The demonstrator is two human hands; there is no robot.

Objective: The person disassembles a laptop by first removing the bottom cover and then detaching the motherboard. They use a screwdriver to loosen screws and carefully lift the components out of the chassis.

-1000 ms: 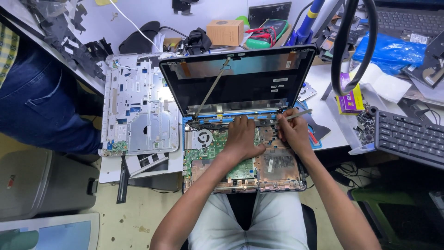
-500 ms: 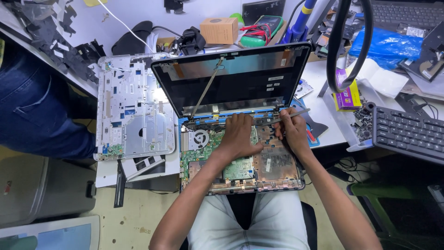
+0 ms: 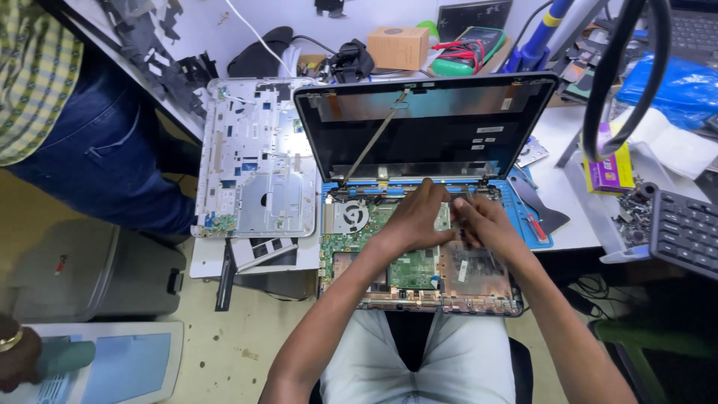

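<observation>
Head view: motherboard [image 3: 410, 263] under fingers [image 3: 432, 196]

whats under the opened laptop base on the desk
A blue mat shows under the laptop base along its far and right edges. The base's near part overhangs the lap. Whatever lies beneath its middle is covered.

white palm-rest cover [image 3: 258, 161], cardboard box [image 3: 399, 47], black keyboard [image 3: 684, 232], blue bag [image 3: 677, 81]

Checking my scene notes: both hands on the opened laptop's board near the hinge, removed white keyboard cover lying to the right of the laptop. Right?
Not quite. The head view shows the white keyboard cover lying to the left of the laptop, not the right. The rest holds: the left hand and right hand are both on the exposed board near the hinge.
</observation>
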